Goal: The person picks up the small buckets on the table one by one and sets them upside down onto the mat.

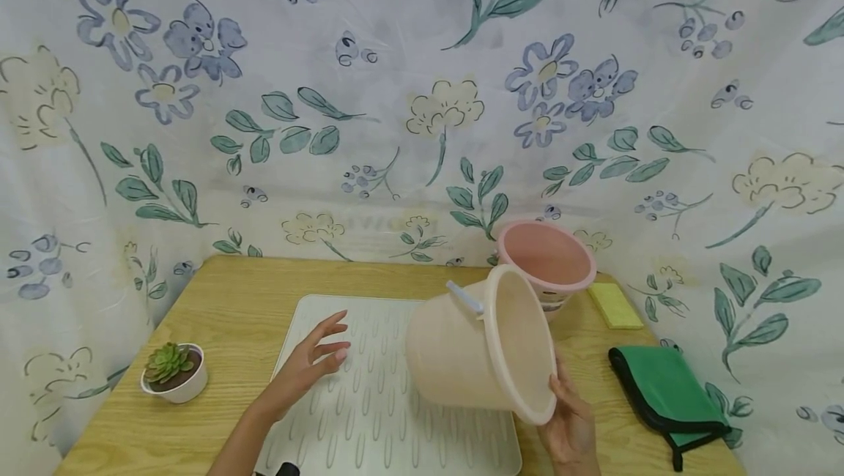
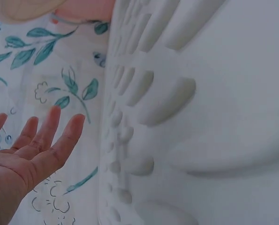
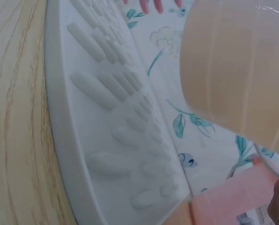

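From the head view, the right hand (image 1: pixel 572 425) has its grip on the lower rim of the cream bucket (image 1: pixel 478 348), holding it tipped on its side above the right part of the white ribbed mat (image 1: pixel 369 403), its mouth turned to the right. The left hand (image 1: pixel 310 362) hovers over the mat's left half, grip wide, fingers spread and holding nothing. Just behind the cream bucket stands a pink bucket (image 1: pixel 547 260), tilted towards the camera. To the right on the wooden bench (image 1: pixel 231 293) lie a yellow sponge (image 1: pixel 615 305) and a folded green cloth (image 1: pixel 666 392). A small succulent pot (image 1: pixel 174 372) sits near the bench's left edge. A floral curtain (image 1: pixel 422 95) closes off the back.

Over to the left wrist view: the left hand (image 2: pixel 29 157) is palm open, fingers straight, beside the mat (image 2: pixel 200 117) and not touching it. The pink bucket (image 2: pixel 83 9) peeks in at the top.

Right wrist view: the cream bucket's wall (image 3: pixel 238 65) fills the upper right, clear of the mat (image 3: pixel 111 122) beneath. The pink bucket (image 3: pixel 228 201) shows at the bottom, the bench's (image 3: pixel 13 117) wood grain at left. The grip itself is out of sight here.
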{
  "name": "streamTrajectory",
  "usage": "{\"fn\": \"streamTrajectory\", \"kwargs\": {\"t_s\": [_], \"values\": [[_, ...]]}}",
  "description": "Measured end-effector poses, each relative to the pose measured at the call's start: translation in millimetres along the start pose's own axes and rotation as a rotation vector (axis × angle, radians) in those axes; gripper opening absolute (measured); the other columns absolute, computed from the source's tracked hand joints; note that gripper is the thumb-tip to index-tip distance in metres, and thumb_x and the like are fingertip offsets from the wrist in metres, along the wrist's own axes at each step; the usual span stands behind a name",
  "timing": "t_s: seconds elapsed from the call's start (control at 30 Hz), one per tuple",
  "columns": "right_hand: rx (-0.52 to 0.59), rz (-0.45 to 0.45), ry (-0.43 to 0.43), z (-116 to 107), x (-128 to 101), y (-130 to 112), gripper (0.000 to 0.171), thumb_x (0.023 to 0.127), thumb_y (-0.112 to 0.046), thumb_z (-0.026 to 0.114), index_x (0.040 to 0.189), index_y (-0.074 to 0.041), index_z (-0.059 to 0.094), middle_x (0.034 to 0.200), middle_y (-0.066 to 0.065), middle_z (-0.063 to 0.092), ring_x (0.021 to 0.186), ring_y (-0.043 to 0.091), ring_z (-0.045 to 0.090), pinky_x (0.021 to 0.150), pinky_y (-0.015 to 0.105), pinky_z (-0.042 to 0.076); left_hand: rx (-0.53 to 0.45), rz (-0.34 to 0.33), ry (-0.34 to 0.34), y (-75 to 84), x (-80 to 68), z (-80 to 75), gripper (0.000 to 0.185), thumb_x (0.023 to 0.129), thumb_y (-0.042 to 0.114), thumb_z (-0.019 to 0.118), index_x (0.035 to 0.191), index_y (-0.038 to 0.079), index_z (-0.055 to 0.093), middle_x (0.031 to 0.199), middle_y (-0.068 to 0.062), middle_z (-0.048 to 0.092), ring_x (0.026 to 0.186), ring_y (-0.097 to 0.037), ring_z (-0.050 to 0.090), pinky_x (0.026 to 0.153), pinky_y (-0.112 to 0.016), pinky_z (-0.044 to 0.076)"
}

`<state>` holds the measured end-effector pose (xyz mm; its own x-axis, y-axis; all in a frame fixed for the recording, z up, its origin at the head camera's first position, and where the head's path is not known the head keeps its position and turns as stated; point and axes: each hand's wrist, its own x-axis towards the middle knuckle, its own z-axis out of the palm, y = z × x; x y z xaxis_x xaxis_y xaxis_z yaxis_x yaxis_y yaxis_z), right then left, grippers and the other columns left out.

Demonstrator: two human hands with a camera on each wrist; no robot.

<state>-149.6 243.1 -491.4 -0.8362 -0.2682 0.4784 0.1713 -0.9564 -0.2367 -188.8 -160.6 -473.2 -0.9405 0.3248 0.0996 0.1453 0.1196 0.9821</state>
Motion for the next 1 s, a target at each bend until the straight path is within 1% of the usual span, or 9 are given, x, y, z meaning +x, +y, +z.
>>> {"fn": "streamTrajectory", "kwargs": {"t_s": [0.13, 0.27, 0.33, 0.5, 0.63, 0.73, 0.87, 1.0], "values": [[0.003, 0.004, -0.011, 0, 2, 3, 0.054, 0.096, 0.002, 0.01, 0.146, -0.01, 0.025, 0.144, 0.01, 0.035, 0.127, 0.024, 0.038, 0.102, 0.033, 0.035, -0.032, 0.007, -0.021, -0.3, 3.6, 6.1, 0.056, 0.094, 0.017, 0.05, 0.144, 0.026, 0.027, 0.138, -0.015, 0.032, 0.124, -0.042, 0.038, 0.086, -0.047, 0.045], [0.039, 0.015, -0.036, -1, 3, 6, 0.054, 0.096, 0.001, 0.007, 0.148, -0.012, 0.02, 0.147, 0.01, 0.031, 0.129, 0.025, 0.036, 0.103, 0.033, 0.034, -0.057, 0.008, -0.033, -1.5, 7.6, 13.9, 0.053, 0.095, 0.018, 0.049, 0.143, 0.028, 0.029, 0.138, -0.015, 0.032, 0.124, -0.042, 0.038, 0.088, -0.05, 0.045], [0.042, 0.018, -0.035, -1, 3, 8, 0.054, 0.097, 0.0, 0.007, 0.148, -0.013, 0.019, 0.147, 0.01, 0.03, 0.129, 0.025, 0.036, 0.103, 0.033, 0.034, -0.068, 0.018, -0.042, -1.5, 9.5, 17.0, 0.053, 0.095, 0.018, 0.048, 0.143, 0.027, 0.029, 0.138, -0.016, 0.033, 0.124, -0.043, 0.039, 0.088, -0.052, 0.044], [0.024, 0.016, -0.029, -2, 5, 13, 0.054, 0.097, 0.0, 0.008, 0.147, -0.012, 0.021, 0.145, 0.011, 0.033, 0.127, 0.026, 0.039, 0.102, 0.034, 0.035, -0.098, 0.032, -0.058, -0.3, 12.7, 23.6, 0.052, 0.096, 0.018, 0.045, 0.144, 0.024, 0.028, 0.138, -0.017, 0.033, 0.123, -0.043, 0.04, 0.088, -0.054, 0.043], [0.019, 0.023, -0.026, -1, 6, 17, 0.054, 0.097, 0.0, 0.008, 0.148, -0.013, 0.02, 0.144, 0.011, 0.034, 0.126, 0.026, 0.04, 0.101, 0.034, 0.036, -0.117, 0.037, -0.057, 0.8, 13.9, 29.3, 0.05, 0.096, 0.019, 0.044, 0.143, 0.026, 0.029, 0.137, -0.015, 0.034, 0.123, -0.042, 0.041, 0.088, -0.053, 0.043], [0.023, 0.029, -0.023, 0, 6, 20, 0.054, 0.097, -0.001, 0.008, 0.148, -0.014, 0.019, 0.145, 0.011, 0.034, 0.126, 0.026, 0.04, 0.101, 0.034, 0.036, -0.13, 0.044, -0.068, 1.5, 14.6, 33.9, 0.049, 0.097, 0.018, 0.042, 0.143, 0.029, 0.03, 0.138, -0.013, 0.033, 0.123, -0.039, 0.042, 0.088, -0.053, 0.043], [0.022, 0.022, -0.02, -1, 5, 23, 0.054, 0.097, -0.001, 0.008, 0.148, -0.014, 0.021, 0.144, 0.011, 0.035, 0.126, 0.026, 0.04, 0.1, 0.033, 0.037, -0.157, 0.066, -0.098, 4.9, 16.0, 40.0, 0.049, 0.097, 0.02, 0.038, 0.144, 0.031, 0.028, 0.139, -0.014, 0.031, 0.123, -0.038, 0.042, 0.088, -0.054, 0.042], [0.021, 0.021, -0.02, -1, 4, 26, 0.053, 0.097, -0.002, 0.01, 0.147, -0.013, 0.022, 0.143, 0.012, 0.036, 0.126, 0.025, 0.041, 0.099, 0.033, 0.038, -0.182, 0.097, -0.116, 10.2, 18.1, 46.9, 0.05, 0.097, 0.026, 0.037, 0.145, 0.029, 0.025, 0.14, -0.014, 0.029, 0.121, -0.04, 0.04, 0.086, -0.052, 0.044]]}}
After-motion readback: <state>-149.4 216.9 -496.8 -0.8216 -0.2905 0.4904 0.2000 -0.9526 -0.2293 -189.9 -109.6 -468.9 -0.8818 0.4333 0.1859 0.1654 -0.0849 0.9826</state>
